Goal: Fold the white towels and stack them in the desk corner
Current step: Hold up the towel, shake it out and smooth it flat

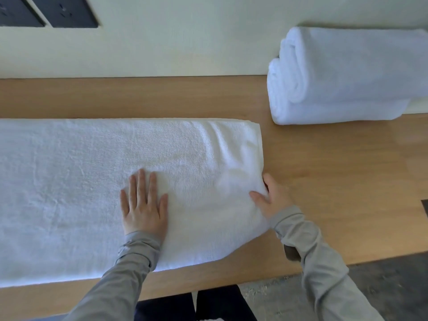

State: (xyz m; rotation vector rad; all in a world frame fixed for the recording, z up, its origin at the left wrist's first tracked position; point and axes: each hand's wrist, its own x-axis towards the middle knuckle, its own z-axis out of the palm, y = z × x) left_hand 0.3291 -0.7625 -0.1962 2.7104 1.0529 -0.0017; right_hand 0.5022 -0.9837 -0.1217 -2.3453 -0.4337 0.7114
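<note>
A long white towel (92, 193) is lying flat on the table (324, 181), running off the left side of the view. Its right end is sitting near the middle of the table. The left hand (144, 205) is pressing down flat on the towel, with its fingers (140, 184) straight and a little spread. The right hand (272, 200) is holding the towel's right edge. Its thumb is lying on top of the cloth and the other fingers are tucking in at the edge, so it is pinching the towel. Both arms are wearing grey sleeves (324, 274).

Nothing is lying between the flat towel and the far right corner. In that corner, a pile of folded towels (342, 77) is sitting against the wall (185, 42). Bare table is showing between the pile and the flat towel, so they are apart.

The table is light brown wood. The wall behind it is pale and plain. Two dark panels (62, 11) are sitting on the wall at the top left. A grey floor (382, 286) is showing under the table's near edge, and dark trousers (196, 306) are showing at the bottom.

There is one flat towel. The pile looks like two folded towels, but I cannot tell for sure. There are two hands.
</note>
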